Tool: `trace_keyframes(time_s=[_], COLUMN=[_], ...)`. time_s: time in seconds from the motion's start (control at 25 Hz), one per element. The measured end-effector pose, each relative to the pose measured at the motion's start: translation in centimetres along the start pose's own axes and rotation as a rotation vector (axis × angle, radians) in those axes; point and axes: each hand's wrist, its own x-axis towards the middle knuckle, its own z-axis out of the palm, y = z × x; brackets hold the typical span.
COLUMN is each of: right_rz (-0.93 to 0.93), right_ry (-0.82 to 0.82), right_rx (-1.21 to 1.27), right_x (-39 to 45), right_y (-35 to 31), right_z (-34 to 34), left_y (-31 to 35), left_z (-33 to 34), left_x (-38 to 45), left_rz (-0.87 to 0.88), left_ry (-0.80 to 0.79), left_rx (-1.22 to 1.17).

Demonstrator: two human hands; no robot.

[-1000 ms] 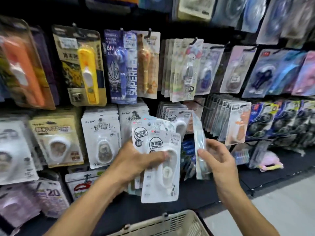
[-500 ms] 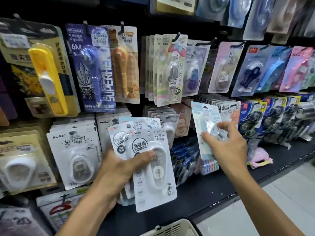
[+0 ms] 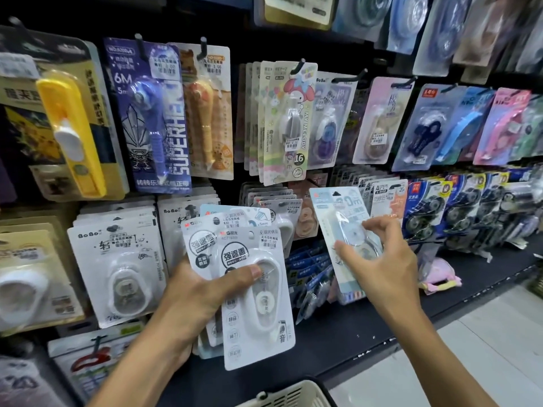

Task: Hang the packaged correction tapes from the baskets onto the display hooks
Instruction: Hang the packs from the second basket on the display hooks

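In front of the display wall, the left hand (image 3: 188,301) holds a fan of white correction tape packs (image 3: 255,295), thumb pressed on top. The right hand (image 3: 382,259) pinches one pale blue pack (image 3: 332,212) near the lower hooks, above the basket (image 3: 288,395).

Stationery shop aisle, price-stickered blister packs (image 3: 289,121) on display hooks (image 3: 299,66); shopping basket (image 3: 291,395) below
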Motion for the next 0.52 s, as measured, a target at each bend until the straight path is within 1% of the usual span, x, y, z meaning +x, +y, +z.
trace_keyframes(time_s=[0.12,0.2,0.32,0.36,0.4,0.44,0.48,0.52], right_rz=[0.061,0.06,0.002,0.003,0.027,0.074,0.129,0.156], right_ry=[-0.03,-0.113,-0.244,-0.298,-0.407,-0.575,-0.759,-0.869], right_rx=[-0.063,-0.092,-0.121,-0.02,0.178,0.372,0.508,0.584], right_x=[0.1,0.7,1.0,0.5,-0.5,-1.8,-3.2,-4.4], right_y=[0.0,-0.2,-1.1,-1.8,-2.7,-3.4,-3.9,-4.1], right_z=[0.3,0.7,1.4,1.4,1.5,2.0,2.7,3.5], left_y=[-0.1,-0.1,-0.4,-0.5,-0.6,-0.7,-0.8,-0.8], left_z=[-0.1,-0.1,-0.1,0.0,0.1,0.2,0.3,0.3], left_x=[0.1,0.0,-0.1,0.0,0.2,0.3,0.4,0.5], left_rz=[0.003,0.001,-0.001,-0.002,-0.005,-0.008,-0.013,-0.021], left_ry=[0.0,-0.011,-0.001,0.015,0.032,0.046,0.057,0.061], left_rx=[-0.026,-0.031,-0.023,-0.025,-0.026,-0.029,-0.036,-0.044])
